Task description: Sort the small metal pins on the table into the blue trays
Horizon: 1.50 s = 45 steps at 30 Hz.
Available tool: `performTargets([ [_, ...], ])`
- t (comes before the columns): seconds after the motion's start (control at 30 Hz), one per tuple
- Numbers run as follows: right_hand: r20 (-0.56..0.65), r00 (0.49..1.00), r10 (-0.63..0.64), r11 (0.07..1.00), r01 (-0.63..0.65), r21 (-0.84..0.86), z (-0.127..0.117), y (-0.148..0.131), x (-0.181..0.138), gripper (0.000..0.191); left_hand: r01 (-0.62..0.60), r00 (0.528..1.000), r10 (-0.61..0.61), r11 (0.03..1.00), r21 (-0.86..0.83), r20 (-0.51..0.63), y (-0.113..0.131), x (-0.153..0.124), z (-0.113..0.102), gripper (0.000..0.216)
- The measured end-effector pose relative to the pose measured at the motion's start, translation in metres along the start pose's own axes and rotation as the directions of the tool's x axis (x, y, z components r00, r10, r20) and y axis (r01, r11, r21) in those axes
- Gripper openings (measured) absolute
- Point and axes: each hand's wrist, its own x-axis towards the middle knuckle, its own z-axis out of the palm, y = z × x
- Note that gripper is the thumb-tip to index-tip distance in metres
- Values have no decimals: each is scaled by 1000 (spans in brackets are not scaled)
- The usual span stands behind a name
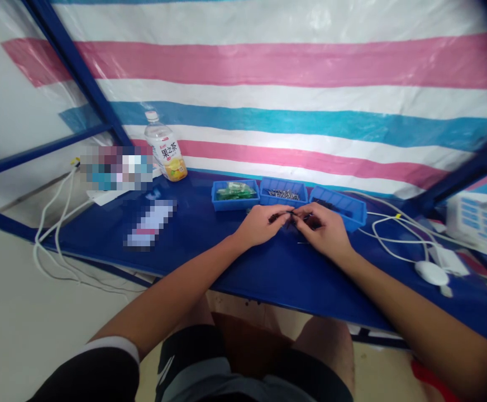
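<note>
Seated person at a blue desk [193,240], seen from above. The left hand [260,223] and the right hand [323,229] meet near the middle of the desk, just in front of a row of three blue trays. Between the fingertips of both hands sits a small dark part [290,214]; the thumb and forefinger of each hand are pinched together on it, one hand at either end. The part is too small to identify.

Toward the back edge: the left tray [216,202] holds green pieces, the middle tray [283,200] holds small metal pieces, and the right tray [354,215] lies partly behind the right hand. A drink bottle [166,148] stands upright near the back left corner. White cables [390,237] run along the right side of the desk to a white mouse [431,272] near the front right edge.
</note>
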Motion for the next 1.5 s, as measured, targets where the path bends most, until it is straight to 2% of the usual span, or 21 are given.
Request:
performTargets([
  [0.1,22,1000,1,999,-2,52,1,2,0,10,-18,1000,18,1000,-17,-15,1,1,0,30],
  [0.3,102,992,78,989,-89,115,4,8,-2,16,-5,1000,3,997,-73,-27,0,2,-2,24],
  [0.43,82,980,181,966,-193,172,6,9,-4,20,60,996,-74,972,-228,-56,-4,2,1,11],
  [0.53,62,973,221,947,-230,224,6,6,-4,27,85,992,-111,943,-321,-66,-8,1,4,13],
  [0.63,67,978,196,950,-206,235,4,2,-3,32,78,994,-97,951,-300,-50,-10,1,5,15],
  [0.77,91,989,115,980,-128,151,3,4,-3,24,64,998,-65,983,-175,0,-8,0,3,19],
  [0.93,121,982,144,984,-155,89,4,11,-5,21,55,998,-59,983,-174,-16,-4,1,0,20],
  [1.33,174,962,209,909,-257,329,9,19,-6,23,49,999,-46,964,-263,18,-5,2,0,34],
  [1.5,186,962,200,917,-251,310,7,14,-5,24,99,995,-96,962,-253,25,-2,1,-2,31],
])
